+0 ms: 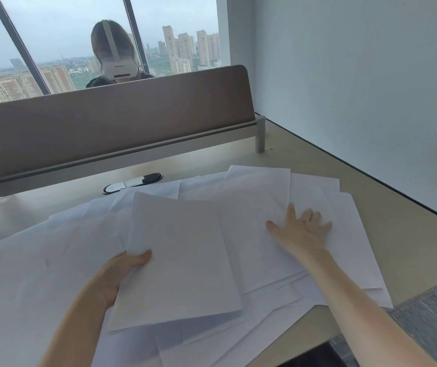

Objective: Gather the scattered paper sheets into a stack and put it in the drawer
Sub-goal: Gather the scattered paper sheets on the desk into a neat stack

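Desk [304,160]: scattered paper sheets [318,197], light, slippery; my left hand [122,271] pinches partial stack [180,255] at its edge, right hand [302,229] flat, open.

desk [304,157] beige | partition [111,125] upright | cable grommet [132,182], possibly open | person [115,59] behind partition | window [53,35]

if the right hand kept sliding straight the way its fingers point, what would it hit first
Probably just more loose paper sheets: the right hand lies flat on them, fingers pointing away toward the far desk edge. Beyond the sheets, bare desk, then likely the wall.
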